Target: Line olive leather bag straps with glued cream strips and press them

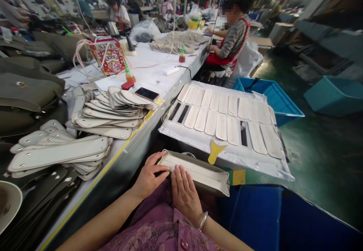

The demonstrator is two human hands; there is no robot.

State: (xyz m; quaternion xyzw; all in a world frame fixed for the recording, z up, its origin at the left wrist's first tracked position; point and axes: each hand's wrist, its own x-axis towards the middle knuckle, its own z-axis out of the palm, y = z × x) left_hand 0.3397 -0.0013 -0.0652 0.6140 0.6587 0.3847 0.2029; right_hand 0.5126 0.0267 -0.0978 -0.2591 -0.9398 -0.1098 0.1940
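Across my lap lies a long, narrow bag piece (210, 177) with a cream face, a lengthwise seam and olive-grey sides. My left hand (150, 177) pinches its left end, thumb on the near edge and fingers at the far corner. Flat on the cream face near that end rests my right hand (185, 194), fingers stretched out side by side. Just beyond the piece, a low white-covered stand (187, 131) carries rows of pale rounded strips (210, 122). A yellow forked tab (216, 151) hangs at its front edge.
On the left, a long table (147, 61) bears stacked pale straps (59, 152), a phone (146, 93), a glue bottle (129, 77) and a patterned red bag (109, 56). A blue bin (255, 220) stands at my right, another blue crate (272, 95) beyond. A co-worker (232, 35) sits farther along.
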